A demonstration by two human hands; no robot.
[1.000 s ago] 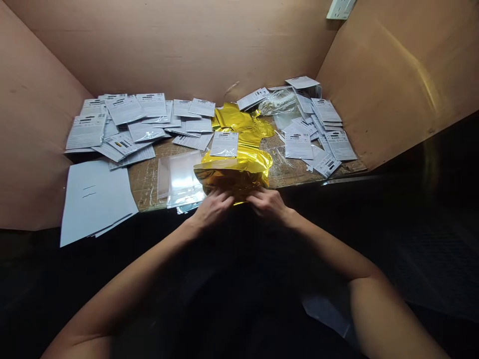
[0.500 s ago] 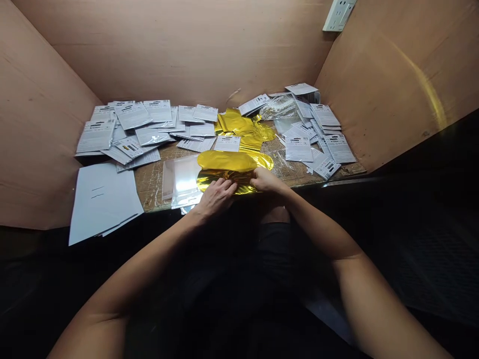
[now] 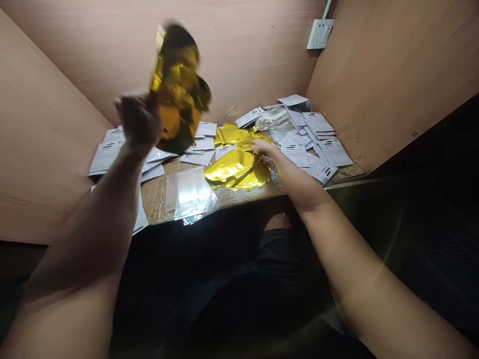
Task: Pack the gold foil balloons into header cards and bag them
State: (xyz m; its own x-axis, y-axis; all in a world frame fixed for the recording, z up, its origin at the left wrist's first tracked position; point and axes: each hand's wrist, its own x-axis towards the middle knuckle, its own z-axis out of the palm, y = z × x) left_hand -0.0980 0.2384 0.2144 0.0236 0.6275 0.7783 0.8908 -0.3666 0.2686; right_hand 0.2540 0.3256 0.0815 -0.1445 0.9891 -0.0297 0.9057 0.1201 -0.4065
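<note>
My left hand is raised at the left, closed on the edge of a flat gold foil balloon, which hangs blurred in front of the back wall. On the table lies a second gold foil balloon, folded flat, with small tabs along its front edge. Over its upper right corner, the fingers of my right hand are curled and pressed together on the foil. More gold foil lies crumpled behind. A stack of clear plastic bags rests left of the folded balloon.
Printed white packets are piled on the right, and more packets on the left, partly behind my left arm. Crinkled clear plastic lies at the back. Walls enclose the table; a power socket is mounted in the right corner.
My left hand has risen up and left from the table, lifting a gold foil balloon. My right hand has shifted slightly farther back. The view has tilted a little.
</note>
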